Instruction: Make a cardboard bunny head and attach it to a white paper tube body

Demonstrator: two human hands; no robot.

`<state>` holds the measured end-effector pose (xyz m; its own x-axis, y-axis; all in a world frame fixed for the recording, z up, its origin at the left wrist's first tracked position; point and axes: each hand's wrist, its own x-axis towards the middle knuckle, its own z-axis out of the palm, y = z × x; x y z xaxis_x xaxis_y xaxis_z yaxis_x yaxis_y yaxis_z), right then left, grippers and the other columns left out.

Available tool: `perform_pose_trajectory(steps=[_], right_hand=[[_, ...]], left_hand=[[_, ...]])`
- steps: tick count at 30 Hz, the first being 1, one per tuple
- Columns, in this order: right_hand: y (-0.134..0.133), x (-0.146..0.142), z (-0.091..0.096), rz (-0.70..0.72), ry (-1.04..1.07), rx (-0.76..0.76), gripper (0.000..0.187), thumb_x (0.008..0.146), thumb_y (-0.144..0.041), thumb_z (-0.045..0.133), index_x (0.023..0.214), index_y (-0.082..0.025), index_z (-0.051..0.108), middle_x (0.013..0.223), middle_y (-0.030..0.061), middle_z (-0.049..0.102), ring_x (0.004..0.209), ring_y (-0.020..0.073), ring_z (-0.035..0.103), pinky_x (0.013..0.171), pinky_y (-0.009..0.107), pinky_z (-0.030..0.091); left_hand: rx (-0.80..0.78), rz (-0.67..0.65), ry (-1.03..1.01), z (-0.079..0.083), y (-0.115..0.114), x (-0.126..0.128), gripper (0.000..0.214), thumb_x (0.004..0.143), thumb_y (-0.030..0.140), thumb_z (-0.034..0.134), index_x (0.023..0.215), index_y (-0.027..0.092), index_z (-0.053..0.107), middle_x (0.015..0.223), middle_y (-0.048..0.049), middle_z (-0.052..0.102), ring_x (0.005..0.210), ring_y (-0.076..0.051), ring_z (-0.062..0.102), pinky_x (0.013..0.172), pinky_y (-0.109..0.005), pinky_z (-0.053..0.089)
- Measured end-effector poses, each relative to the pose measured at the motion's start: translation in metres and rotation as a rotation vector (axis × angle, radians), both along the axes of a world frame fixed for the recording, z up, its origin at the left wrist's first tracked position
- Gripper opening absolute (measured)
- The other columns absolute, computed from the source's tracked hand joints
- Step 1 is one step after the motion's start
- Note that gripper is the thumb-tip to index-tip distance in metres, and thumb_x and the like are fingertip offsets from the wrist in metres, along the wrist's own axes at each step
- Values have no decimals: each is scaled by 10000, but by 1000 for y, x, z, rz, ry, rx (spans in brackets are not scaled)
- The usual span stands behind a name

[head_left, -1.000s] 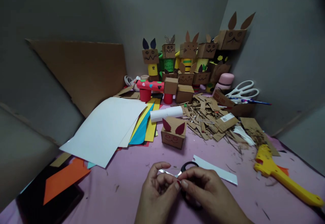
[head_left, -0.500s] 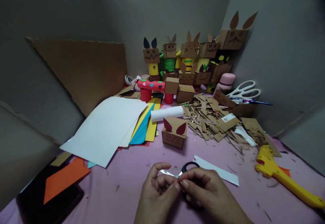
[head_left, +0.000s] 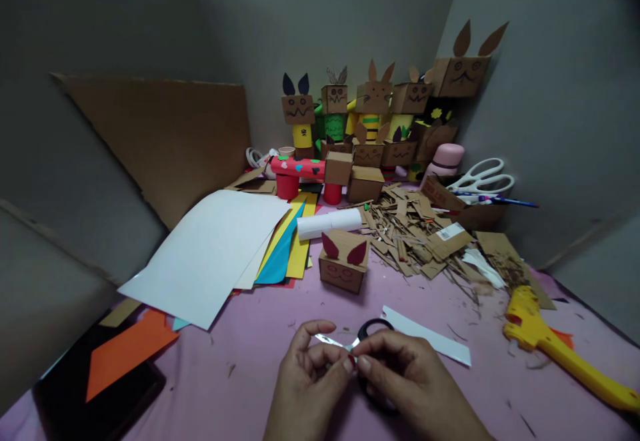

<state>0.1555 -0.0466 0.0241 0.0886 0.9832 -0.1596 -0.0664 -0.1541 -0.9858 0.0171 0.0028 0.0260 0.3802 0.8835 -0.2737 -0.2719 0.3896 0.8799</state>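
Note:
At the bottom centre my left hand and my right hand meet fingertip to fingertip, both pinching a small white scrap of paper. Black-handled scissors lie on the pink cloth just behind my right hand, with one loop showing. A white paper strip lies to the right of the scissors. Beyond my hands stands a small cardboard box head with red ears.
White and coloured paper sheets spread at the left, a white paper roll behind the box. Cardboard scraps pile at the right, a yellow tool at the far right. Cardboard figures line the back corner; white scissors rest in a box.

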Motion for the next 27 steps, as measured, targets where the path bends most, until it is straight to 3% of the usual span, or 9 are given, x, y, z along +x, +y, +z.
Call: perform_pose_trajectory(steps=[16,21,27], right_hand=[[0,0,1,20,-48,-5,279,830,-406,595,867,-147,690,619,-14,560,514,99,468,483,220,351],[1,0,2,-30,-403,213,180,831,-297,601,815,-190,745,693,42,665,624,159,591,576,269,435],[2,1,-5,-64,-714,506,235,872,-198,511,842,-183,743,703,80,719,665,185,662,604,275,494]], left_hand=[[25,35,6,2,0,1,407,648,219,793,935,181,507,530,62,641,525,-102,577,570,-215,409],[53,32,29,1,0,0,392,638,244,810,913,195,534,519,70,639,510,-94,557,571,-208,388],[16,48,-21,-6,2,-2,478,598,351,848,941,208,548,573,24,697,582,-139,617,631,-249,430]])
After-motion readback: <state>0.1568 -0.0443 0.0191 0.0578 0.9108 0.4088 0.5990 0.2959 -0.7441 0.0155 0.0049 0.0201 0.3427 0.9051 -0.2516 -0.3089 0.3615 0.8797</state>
